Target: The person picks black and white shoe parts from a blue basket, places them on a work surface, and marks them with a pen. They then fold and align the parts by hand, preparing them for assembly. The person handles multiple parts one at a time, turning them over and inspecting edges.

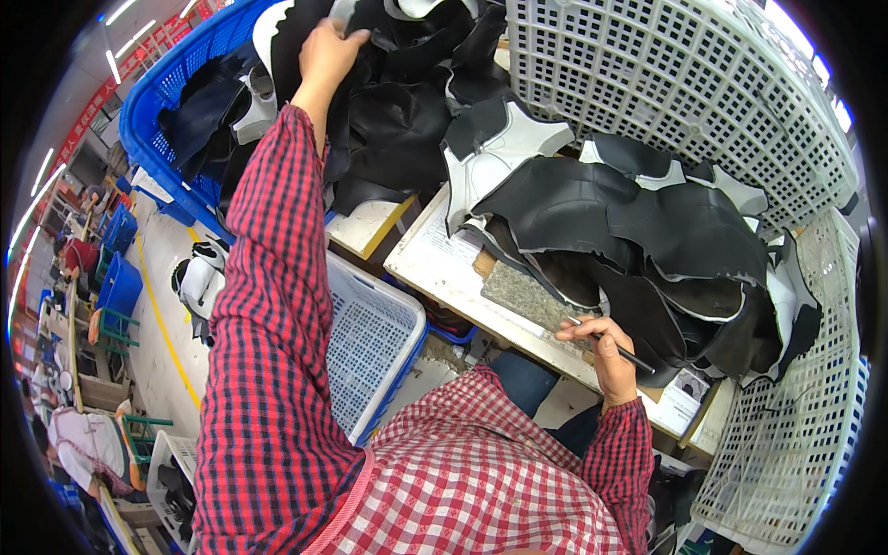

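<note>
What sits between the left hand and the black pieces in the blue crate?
Nothing visible does. The left hand already lies on the black cut pieces heaped in the blue crate, fingers curled over the top one. The right hand holds a thin dark tool at the table edge.

Two white crates point(684, 83), one blue crate point(153, 102), one pen point(620, 350), perhaps a dozen leather pieces point(592, 208).

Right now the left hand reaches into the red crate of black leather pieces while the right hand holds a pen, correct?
Not quite: the crate is blue, not red, as the head view shows. The left hand does reach into its black leather pieces, and the right hand holds a pen.
</note>
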Available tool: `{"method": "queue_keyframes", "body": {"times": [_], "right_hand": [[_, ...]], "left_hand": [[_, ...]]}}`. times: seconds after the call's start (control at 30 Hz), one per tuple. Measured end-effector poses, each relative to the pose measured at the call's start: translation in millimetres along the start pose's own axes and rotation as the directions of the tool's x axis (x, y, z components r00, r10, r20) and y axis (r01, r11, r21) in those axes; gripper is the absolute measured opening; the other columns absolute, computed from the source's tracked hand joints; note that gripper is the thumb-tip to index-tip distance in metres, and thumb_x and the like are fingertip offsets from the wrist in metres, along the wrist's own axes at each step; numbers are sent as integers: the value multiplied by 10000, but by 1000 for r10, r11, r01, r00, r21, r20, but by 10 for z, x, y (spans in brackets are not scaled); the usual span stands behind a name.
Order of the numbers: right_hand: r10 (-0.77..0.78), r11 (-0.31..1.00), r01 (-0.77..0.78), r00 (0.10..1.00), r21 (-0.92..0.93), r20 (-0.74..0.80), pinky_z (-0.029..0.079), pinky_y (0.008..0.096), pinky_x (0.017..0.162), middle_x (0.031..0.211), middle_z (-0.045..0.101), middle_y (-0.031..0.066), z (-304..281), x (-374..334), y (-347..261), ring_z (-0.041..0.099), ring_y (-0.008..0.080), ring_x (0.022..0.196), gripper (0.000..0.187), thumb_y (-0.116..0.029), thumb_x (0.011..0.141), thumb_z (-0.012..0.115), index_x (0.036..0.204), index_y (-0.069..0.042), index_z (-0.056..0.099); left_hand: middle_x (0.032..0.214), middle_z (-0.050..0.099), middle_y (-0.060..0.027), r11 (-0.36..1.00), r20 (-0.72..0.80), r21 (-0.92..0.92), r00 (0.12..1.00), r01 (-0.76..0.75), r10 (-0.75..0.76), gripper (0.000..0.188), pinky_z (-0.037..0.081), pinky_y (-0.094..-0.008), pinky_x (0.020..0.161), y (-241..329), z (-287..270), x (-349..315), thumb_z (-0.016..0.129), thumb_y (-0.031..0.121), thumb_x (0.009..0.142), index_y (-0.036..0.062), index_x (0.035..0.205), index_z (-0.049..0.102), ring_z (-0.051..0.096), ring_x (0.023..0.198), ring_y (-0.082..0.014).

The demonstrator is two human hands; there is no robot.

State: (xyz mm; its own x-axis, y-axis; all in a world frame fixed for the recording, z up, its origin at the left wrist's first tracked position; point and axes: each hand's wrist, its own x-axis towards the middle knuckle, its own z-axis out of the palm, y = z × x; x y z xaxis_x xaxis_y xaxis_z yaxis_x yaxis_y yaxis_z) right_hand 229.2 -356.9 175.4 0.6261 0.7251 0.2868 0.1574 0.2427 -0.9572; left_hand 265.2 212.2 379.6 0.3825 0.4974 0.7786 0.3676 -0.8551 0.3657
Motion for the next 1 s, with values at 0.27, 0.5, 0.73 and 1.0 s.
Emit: {"method": "queue_keyframes", "body": {"times": [0.27,0.5,0.73,1.0], "right_hand": [[-18,1000,20,996,21,-93,437,446,1113,1069,759,217,-152,-187,-1,677,308,1184,551,-515,1082,488,1107,16,633],[-24,999,28,993,29,-119,416,475,1122,1057,749,201,-223,-217,54,662,306,1185,494,-473,1099,468,1115,-7,632],[-47,997,59,977,52,-206,420,483,1109,1015,751,194,-122,-115,71,664,312,1156,562,-512,1114,383,1124,-12,639],[-82,992,61,979,-113,-188,491,385,868,847,675,125,-5,-70,-126,634,214,841,534,-395,1115,437,1069,58,715]], "left_hand": [[1160,728,-172,-117,218,-976,770,186,-599,348,605,-518,892,-552,-46,41,682,243,1008,-11,1246,655,729,979,-369],[1269,708,-149,-91,26,-996,933,-8,-360,340,577,-512,987,195,-596,-615,701,215,1006,-11,1258,667,709,1073,-321],[1096,732,-104,669,-493,-393,759,-631,426,90,562,-303,733,1247,-1063,-1378,770,19,833,-18,910,742,673,883,-229],[1517,523,-142,512,527,-747,90,-424,845,173,417,-430,1169,1328,15,-2813,723,-11,847,-7,938,576,486,1430,-360]]}}
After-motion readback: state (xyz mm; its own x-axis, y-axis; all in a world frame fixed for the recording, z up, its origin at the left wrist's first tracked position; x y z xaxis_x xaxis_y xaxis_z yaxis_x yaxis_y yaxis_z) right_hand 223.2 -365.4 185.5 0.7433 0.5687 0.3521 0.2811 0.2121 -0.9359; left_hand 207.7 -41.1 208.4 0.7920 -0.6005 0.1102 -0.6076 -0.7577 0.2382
